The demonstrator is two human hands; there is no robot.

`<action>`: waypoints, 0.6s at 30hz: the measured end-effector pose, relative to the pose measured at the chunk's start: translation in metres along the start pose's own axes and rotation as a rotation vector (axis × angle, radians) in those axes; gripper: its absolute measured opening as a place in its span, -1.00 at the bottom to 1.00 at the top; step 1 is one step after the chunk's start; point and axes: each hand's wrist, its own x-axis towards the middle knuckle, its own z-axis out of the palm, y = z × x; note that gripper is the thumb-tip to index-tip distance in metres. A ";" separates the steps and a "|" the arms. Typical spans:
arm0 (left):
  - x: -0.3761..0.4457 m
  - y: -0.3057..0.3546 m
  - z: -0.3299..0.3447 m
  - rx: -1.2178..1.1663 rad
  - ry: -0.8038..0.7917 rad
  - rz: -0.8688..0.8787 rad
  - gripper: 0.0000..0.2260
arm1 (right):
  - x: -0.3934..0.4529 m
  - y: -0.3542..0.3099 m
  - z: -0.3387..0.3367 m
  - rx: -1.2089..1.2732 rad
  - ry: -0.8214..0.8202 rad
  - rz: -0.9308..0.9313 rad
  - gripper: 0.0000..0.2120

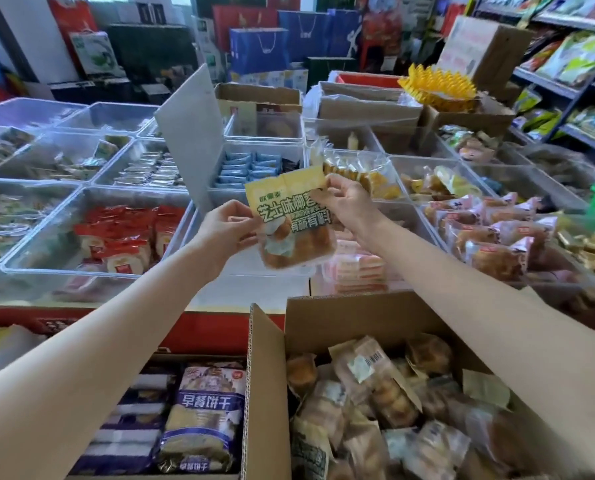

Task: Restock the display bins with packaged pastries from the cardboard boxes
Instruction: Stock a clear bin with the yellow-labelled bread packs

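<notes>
A shop table (254, 292) crowded with clear bins. At centre, a pastry packet (290, 220) hangs above them, pinched by the left hand (228, 226) at 9 o'clock and the right hand (346, 199) at 2 o'clock. The open cardboard box (368, 317) sits at 6 o'clock. The light pinch may slip, dropping it into the wrong bin.

Blue gift bags (258, 50) stand at the back, stocked wall shelves (566, 84) at right.
</notes>
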 end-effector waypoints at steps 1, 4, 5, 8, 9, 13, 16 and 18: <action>0.011 0.001 -0.005 0.029 0.074 0.012 -0.80 | 0.009 -0.001 0.006 -0.078 -0.016 -0.009 -0.94; 0.039 0.004 -0.024 0.120 0.234 0.054 -0.78 | 0.038 -0.003 0.029 -0.299 -0.053 0.015 -0.79; 0.047 0.004 -0.032 0.116 0.247 0.059 -0.79 | 0.050 -0.002 0.038 -0.309 -0.053 0.044 -0.79; 0.071 -0.006 -0.058 0.140 0.260 0.060 -0.81 | 0.086 0.004 0.067 -0.358 -0.026 0.107 -0.79; 0.079 -0.012 -0.068 0.204 0.275 0.063 -0.83 | 0.098 0.011 0.077 -0.367 -0.029 0.123 -0.78; 0.108 -0.033 -0.111 0.579 0.346 0.046 -0.83 | 0.139 0.040 0.119 -0.391 0.048 0.176 -0.77; 0.133 -0.049 -0.138 0.699 0.311 0.064 -0.76 | 0.176 0.060 0.146 -0.450 0.073 0.234 -0.74; 0.156 -0.061 -0.149 0.785 0.257 0.116 -0.74 | 0.203 0.076 0.163 -0.450 0.074 0.286 -0.73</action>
